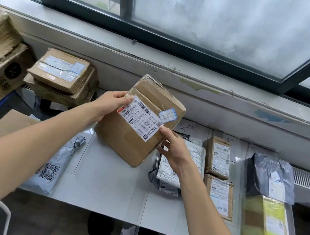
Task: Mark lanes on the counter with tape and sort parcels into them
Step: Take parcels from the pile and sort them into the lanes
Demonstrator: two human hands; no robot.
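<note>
Cardboard parcel [124, 138], label [139, 118] up, is held tilted over the middle of the white bench [108, 183], the left grip [109, 103] curled round its left edge and the right grip [171, 146] pinching its right edge by the label's corner.

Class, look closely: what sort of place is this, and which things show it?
Likely a parcel sorting point: a brown cardboard parcel with a white shipping label, stacked brown cardboard boxes, and a grey plastic mailer bag on the lane-marked white counter.
</note>
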